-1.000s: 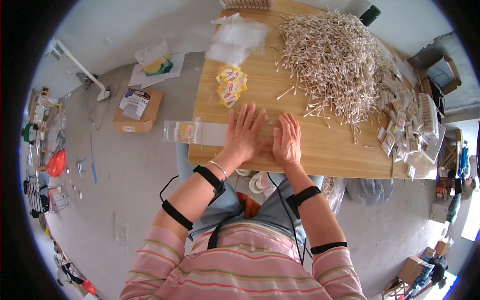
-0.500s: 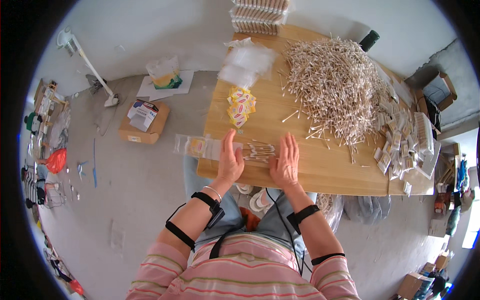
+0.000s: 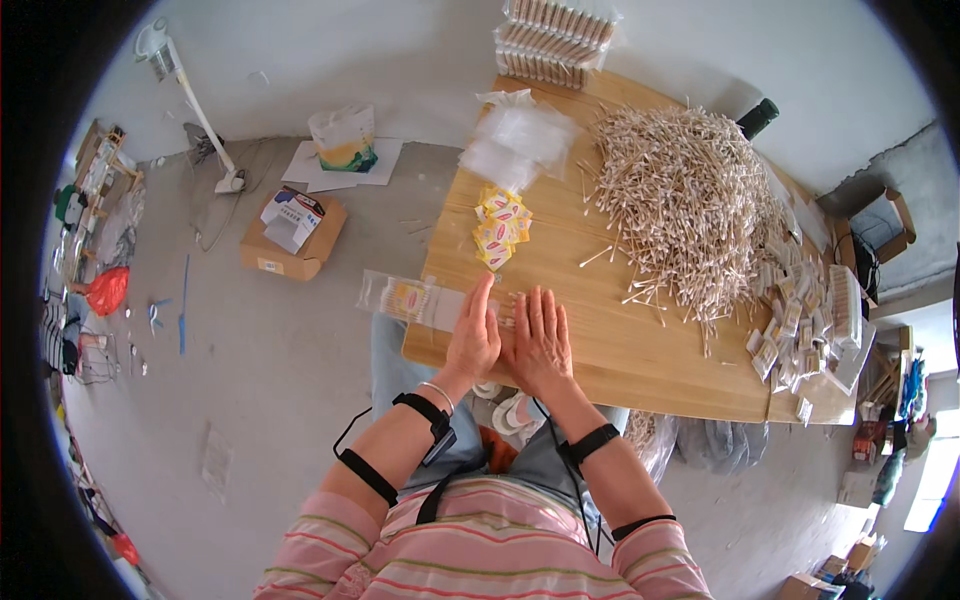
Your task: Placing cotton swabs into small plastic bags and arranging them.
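A wooden table (image 3: 640,350) occupies the centre-right of the view, standing on a grey concrete floor (image 3: 250,380). A large heap of cotton swabs (image 3: 690,200) covers the far right part of the tabletop, and a spread of small filled packets (image 3: 800,320) lies along the right edge beside it. A stack of packed swab boxes (image 3: 555,40) sits at the far end of the table, with a pile of empty clear bags (image 3: 515,140) just in front of it. A cardboard box (image 3: 290,235) stands on the floor to the left. A cluster of yellow labels (image 3: 500,228) lies on the table between the clear bags and the hands. A clear plastic sleeve (image 3: 415,298) with a small label inside lies at the near left table edge, partly overhanging it. The left hand (image 3: 473,340) rests flat and open on the sleeve's right end, fingers extended, grasping nothing. The right hand (image 3: 541,340) lies flat and open just beside it, palm down on a few swabs, also grasping nothing.
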